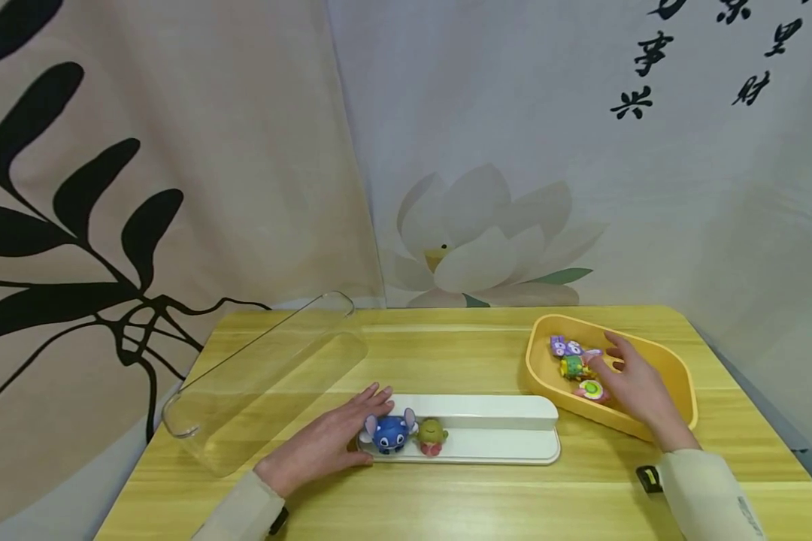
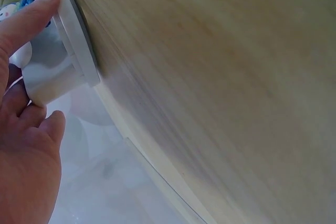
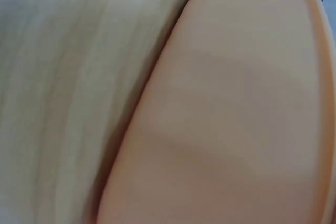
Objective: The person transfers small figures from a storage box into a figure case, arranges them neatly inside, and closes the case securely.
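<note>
The right hand reaches into the shallow yellow plastic tray at about 3 o'clock on the table, fingers extended toward the small colourful toy figures lying there; whether it already pinches one I cannot tell, since the fingertips overlap the toys and the right wrist view shows only blurred tray wall. A sound grip would take one figure by its sides and lift it straight over the tray's rim. The left hand lies flat with straight fingers against the 9 o'clock end of the long white stepped display base, steadying it beside the blue big-eared figure and the small green figure. A clear plastic cover rests at 10 o'clock. The pale wooden table stands before hanging printed cloths showing leaves and a lotus.
</note>
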Available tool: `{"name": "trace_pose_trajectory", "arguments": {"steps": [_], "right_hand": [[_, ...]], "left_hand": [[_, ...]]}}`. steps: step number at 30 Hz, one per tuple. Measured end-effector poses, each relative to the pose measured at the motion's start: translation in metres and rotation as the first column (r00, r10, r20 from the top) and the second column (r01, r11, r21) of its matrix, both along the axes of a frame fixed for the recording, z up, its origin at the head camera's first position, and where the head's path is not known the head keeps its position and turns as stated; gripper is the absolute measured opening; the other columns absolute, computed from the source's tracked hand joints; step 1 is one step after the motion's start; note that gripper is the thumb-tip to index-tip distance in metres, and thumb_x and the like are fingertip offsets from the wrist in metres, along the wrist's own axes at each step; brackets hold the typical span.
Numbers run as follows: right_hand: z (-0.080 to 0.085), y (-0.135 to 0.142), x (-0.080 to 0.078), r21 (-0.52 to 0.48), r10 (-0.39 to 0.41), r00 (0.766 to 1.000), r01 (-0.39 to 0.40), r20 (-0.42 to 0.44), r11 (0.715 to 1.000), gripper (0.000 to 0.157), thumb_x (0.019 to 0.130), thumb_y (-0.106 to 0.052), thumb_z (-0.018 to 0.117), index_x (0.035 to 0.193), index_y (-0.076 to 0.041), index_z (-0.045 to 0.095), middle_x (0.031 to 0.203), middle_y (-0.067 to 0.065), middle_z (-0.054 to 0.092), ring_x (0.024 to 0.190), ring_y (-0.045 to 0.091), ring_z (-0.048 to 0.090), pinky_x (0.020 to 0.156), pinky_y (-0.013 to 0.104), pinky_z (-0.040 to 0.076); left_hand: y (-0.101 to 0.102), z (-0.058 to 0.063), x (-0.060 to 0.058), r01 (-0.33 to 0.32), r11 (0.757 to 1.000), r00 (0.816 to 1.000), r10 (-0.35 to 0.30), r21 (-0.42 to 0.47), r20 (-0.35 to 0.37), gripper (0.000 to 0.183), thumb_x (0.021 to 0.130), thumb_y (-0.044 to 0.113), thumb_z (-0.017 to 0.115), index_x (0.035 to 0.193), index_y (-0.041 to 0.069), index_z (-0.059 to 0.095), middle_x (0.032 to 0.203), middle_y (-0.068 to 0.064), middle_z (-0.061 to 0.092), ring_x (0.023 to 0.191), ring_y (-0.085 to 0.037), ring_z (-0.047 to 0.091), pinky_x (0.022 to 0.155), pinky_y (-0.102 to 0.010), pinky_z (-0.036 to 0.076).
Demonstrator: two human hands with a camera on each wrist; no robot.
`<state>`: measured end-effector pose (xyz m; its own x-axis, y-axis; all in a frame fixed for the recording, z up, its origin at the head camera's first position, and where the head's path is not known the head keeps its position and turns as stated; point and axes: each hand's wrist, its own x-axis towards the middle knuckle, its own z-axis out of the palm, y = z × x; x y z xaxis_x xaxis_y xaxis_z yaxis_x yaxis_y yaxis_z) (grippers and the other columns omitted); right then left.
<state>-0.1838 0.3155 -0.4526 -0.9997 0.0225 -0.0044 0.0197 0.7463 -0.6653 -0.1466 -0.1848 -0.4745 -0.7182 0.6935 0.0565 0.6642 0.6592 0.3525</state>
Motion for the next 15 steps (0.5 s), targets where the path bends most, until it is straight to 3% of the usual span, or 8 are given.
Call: {"name": "trace_pose_trajectory", "arguments": {"steps": [7, 15], "right_hand": [[-0.0009, -0.0016, -0.0045, -0.004, 0.02, 0.997, -0.02, 0.075, 1.0, 0.081, 0.096, -0.054, 0.05, 0.146, 0.006, 0.027, 0.136, 0.033, 0.044, 0.122, 0.049, 0.044, 0.097, 0.062, 0.041], [-0.0059, 0.0013, -0.0095, 0.043, 0.029, 0.994, -0.033, 0.101, 0.999, 0.076, 0.095, -0.054, 0.053, 0.139, 0.006, 0.039, 0.131, 0.033, 0.048, 0.118, 0.05, 0.046, 0.095, 0.062, 0.041]], "left_hand": [[0.0007, 0.0018, 0.0009, -0.007, 1.0, 1.0, 0.007, -0.01, 0.012, 0.084, 0.08, 0.03, 0.079, 0.151, 0.016, 0.035, 0.161, 0.002, 0.017, 0.146, -0.018, 0.015, 0.11, -0.042, 0.033], [0.0004, 0.0019, 0.001, -0.002, 1.0, 1.0, 0.002, -0.013, 0.003, 0.085, 0.08, 0.03, 0.08, 0.151, 0.016, 0.035, 0.161, 0.002, 0.017, 0.146, -0.018, 0.015, 0.11, -0.042, 0.033]]}}
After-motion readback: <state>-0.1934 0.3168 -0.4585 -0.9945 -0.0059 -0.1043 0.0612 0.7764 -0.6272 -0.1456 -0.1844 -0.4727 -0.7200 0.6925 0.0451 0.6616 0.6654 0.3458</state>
